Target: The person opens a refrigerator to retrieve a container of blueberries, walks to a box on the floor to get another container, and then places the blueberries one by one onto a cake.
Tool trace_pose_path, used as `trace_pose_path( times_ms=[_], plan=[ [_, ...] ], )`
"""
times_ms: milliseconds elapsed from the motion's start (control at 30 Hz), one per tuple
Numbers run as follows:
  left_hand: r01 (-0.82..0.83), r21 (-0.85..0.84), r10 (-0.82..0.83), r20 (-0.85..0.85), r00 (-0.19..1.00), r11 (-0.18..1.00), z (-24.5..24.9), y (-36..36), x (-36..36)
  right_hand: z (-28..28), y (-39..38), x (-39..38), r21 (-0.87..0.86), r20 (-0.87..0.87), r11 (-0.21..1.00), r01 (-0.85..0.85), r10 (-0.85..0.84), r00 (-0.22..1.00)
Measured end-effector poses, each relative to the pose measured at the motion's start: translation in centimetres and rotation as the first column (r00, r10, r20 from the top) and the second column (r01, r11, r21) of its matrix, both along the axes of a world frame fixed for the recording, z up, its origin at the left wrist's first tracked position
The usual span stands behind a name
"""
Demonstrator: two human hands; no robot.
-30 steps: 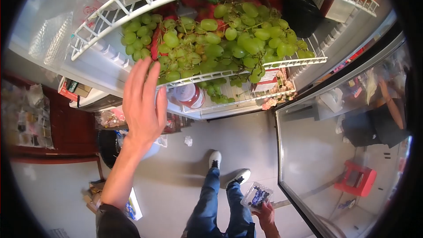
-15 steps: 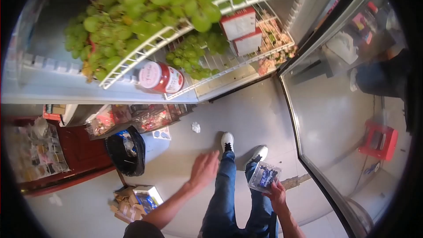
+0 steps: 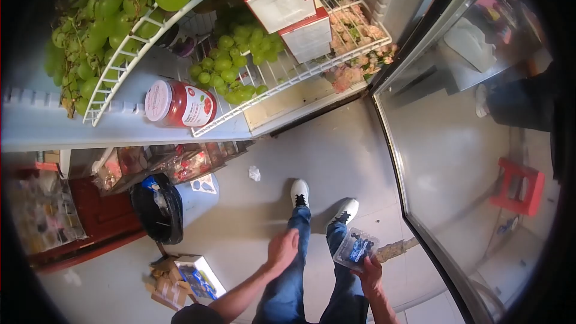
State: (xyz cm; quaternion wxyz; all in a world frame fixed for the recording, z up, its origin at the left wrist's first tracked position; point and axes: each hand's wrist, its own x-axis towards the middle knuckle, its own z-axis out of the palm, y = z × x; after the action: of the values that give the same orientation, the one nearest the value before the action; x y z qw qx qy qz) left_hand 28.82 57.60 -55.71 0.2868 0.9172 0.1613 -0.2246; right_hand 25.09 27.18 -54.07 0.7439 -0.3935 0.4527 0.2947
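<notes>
My right hand (image 3: 370, 273) grips the lower edge of a clear plastic punnet of blueberries (image 3: 355, 249) with a blue label, held over my right leg. My left hand (image 3: 283, 251) hovers above my left thigh, its back toward me and its loosely bent fingers partly hidden. It holds nothing that I can see. In the open fridge ahead, green grapes (image 3: 108, 9) hang over the upper wire shelf (image 3: 129, 54). Below them are a jar with red contents (image 3: 182, 105), more green grapes (image 3: 225, 69), red-and-white boxes (image 3: 279, 3) and pink flowers (image 3: 348, 27).
The fridge's glass door (image 3: 444, 144) stands open on the right, with a red stool (image 3: 519, 186) and a person's dark-clothed leg (image 3: 519, 105) seen through it. At left are a black-lined bin (image 3: 159, 210), cardboard scraps (image 3: 168, 285) and bagged goods (image 3: 189, 162). Crumpled paper (image 3: 254, 173) lies on the floor.
My view has moved closer to the fridge shelves, which now look larger. My left hand has come down a little and its fingers are less outstretched. The punnet stays in my right hand.
</notes>
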Motion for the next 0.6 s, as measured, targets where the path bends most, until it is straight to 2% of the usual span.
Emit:
trace_pose_path(
  times_ms=[67,133,233,333,467,533,600],
  plan=[
    [-0.128,-0.067,0.139,0.187,0.972,0.989,1.8,0.2,4.2,0.6,0.1,0.1,0.01,0.018,1.0,0.013,-0.013,1.0],
    [-0.202,-0.183,0.241,0.222,0.945,0.962,3.8,0.7,8.3,0.7,-0.1,0.3,0.014,0.036,1.0,0.003,-0.004,0.999],
    [-0.265,-0.196,0.317,0.321,0.892,0.944,6.7,0.6,12.8,0.4,-0.8,-0.2,0.001,0.053,1.0,-0.03,0.029,0.998],
    [-0.234,-0.112,0.252,0.197,0.947,0.966,4.5,0.9,11.1,0.0,-0.7,-0.3,-0.001,0.06,0.999,-0.054,0.054,0.997],
    [0.046,0.027,-0.046,0.026,0.999,0.999,-1.0,-0.9,1.3,-1.0,-0.9,-1.6,-0.001,0.025,0.998,-0.059,0.059,0.998],
    [0.182,0.022,-0.174,-0.203,0.964,0.983,-2.1,-2.1,-4.5,-1.8,-1.2,-2.8,0.03,0.043,0.997,-0.075,0.074,0.996],
    [0.39,0.202,-0.375,-0.108,0.921,0.899,0.0,-3.3,-8.1,-2.4,-1.7,-4.3,0.045,0.011,0.998,-0.041,0.041,0.999]
  ],
)
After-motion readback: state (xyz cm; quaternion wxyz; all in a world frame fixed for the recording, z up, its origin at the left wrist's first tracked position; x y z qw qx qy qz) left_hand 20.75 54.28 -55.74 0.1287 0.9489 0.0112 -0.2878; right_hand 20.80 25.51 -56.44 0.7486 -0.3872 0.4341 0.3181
